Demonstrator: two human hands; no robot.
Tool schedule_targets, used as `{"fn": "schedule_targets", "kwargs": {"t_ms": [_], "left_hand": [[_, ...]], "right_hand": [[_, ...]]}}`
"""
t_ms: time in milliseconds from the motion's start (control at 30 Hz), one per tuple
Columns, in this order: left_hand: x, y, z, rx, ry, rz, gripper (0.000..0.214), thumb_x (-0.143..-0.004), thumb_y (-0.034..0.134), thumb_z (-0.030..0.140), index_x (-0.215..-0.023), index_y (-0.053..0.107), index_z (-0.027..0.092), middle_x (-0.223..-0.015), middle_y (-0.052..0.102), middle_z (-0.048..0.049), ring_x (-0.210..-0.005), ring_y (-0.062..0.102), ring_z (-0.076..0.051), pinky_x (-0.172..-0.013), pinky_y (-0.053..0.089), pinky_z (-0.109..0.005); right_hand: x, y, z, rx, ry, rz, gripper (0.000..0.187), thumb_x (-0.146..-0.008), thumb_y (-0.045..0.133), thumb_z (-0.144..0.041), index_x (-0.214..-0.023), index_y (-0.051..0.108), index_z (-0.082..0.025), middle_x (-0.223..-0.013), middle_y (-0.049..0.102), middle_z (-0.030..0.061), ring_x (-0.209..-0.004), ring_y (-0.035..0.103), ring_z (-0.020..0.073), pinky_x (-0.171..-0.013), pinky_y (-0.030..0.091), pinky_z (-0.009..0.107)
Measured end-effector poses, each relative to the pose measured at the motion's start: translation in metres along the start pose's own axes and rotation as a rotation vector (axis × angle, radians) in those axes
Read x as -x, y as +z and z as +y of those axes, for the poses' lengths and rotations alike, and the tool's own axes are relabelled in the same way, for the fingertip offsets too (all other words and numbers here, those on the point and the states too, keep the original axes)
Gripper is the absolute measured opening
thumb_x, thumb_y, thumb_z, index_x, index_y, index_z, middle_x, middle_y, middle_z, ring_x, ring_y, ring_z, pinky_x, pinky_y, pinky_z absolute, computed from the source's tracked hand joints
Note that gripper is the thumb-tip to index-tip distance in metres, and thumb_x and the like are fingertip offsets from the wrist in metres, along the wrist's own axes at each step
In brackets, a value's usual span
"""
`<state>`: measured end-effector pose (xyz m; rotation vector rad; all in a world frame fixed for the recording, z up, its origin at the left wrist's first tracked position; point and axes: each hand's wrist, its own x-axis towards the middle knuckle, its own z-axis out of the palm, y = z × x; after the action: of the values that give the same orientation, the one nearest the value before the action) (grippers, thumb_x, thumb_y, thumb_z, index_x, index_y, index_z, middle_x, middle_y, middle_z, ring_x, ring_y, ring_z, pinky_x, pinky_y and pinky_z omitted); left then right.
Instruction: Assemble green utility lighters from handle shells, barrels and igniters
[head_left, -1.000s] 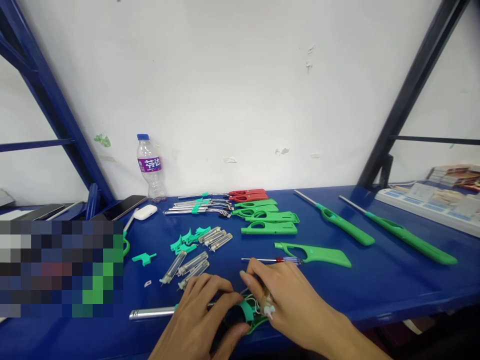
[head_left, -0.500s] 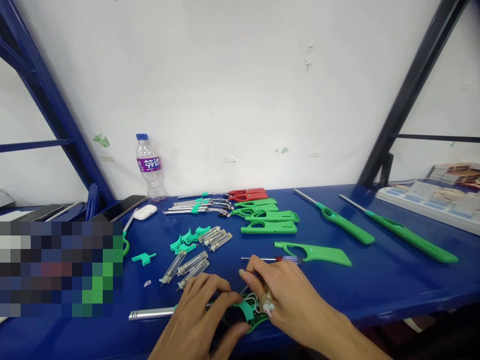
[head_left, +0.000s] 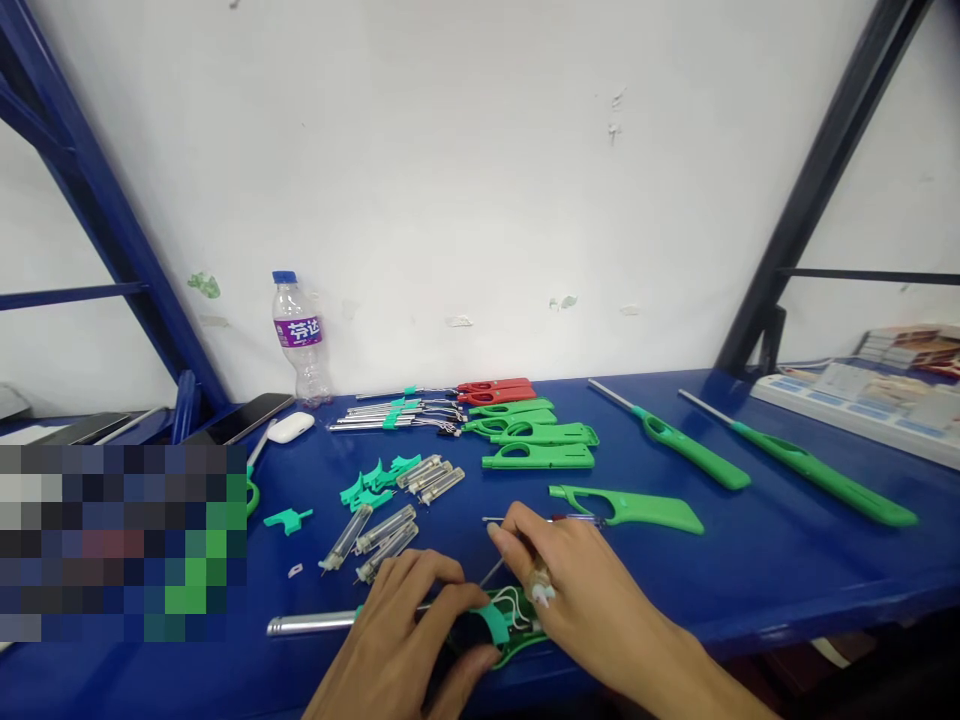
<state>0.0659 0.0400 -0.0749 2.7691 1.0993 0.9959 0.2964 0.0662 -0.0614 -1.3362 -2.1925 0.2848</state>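
Note:
My left hand (head_left: 409, 630) is closed around the front of an opened green utility lighter, thumb and index finger at its teal trigger (head_left: 491, 622). The lighter's silver metal tube (head_left: 313, 624) points left along the table. White wires (head_left: 516, 607) loop inside the green lighter shell (head_left: 517, 652). Over the shell's handle end, my right hand (head_left: 581, 590) is closed on a clear fuel tank (head_left: 538, 580) with a white tip, mostly hidden by the fingers. A thin metal rod (head_left: 491, 572) shows below my right fingertips; its other end is hidden.
Behind my hands lie clear tanks (head_left: 386, 528), teal triggers (head_left: 371, 485), metal tubes (head_left: 375, 422), green shells (head_left: 536, 456) and red shells (head_left: 495, 390). A screwdriver (head_left: 555, 518) and a shell half (head_left: 652, 508) lie behind my right hand. Whole lighters (head_left: 697, 455) rest right; a bottle (head_left: 300, 335) stands back left.
My right hand has shifted slightly right, uncovering more of the wires and shell. The lighter's metal tube has moved a little right and up with my left hand.

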Motion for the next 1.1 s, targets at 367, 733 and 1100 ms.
{"fn": "schedule_targets", "kwargs": {"t_ms": [367,733,1100], "left_hand": [[-0.001,-0.002,-0.007,-0.115,-0.023,0.029,0.046,-0.097,0.078,0.032,-0.139,0.061,0.035,-0.127,0.073,-0.0027,-0.118,0.074,-0.025,-0.099,0.066,-0.037],[0.003,-0.020,-0.023,-0.108,-0.067,-0.039,0.021,-0.108,0.063,0.031,-0.125,0.072,0.036,-0.114,0.075,0.0013,-0.107,0.076,-0.018,-0.095,0.066,-0.027],[0.003,-0.008,-0.011,-0.169,-0.001,0.031,0.024,-0.106,0.054,0.011,-0.115,0.068,0.028,-0.103,0.071,-0.0009,-0.094,0.072,-0.019,-0.089,0.063,-0.032]], "right_hand": [[0.005,-0.004,-0.002,-0.084,-0.039,0.035,0.023,-0.119,0.040,-0.037,-0.111,0.059,-0.027,-0.077,0.071,-0.0029,-0.066,0.070,0.0201,-0.062,0.032,0.031],[0.017,-0.018,-0.002,-0.204,-0.110,-0.049,0.016,-0.104,0.075,-0.044,-0.116,0.074,-0.033,-0.092,0.079,-0.0060,-0.073,0.068,0.0152,-0.072,0.041,0.029],[0.019,-0.017,-0.004,-0.158,-0.119,-0.144,0.017,-0.105,0.074,-0.041,-0.122,0.072,-0.039,-0.102,0.079,-0.0082,-0.082,0.070,0.0161,-0.081,0.040,0.030]]}}
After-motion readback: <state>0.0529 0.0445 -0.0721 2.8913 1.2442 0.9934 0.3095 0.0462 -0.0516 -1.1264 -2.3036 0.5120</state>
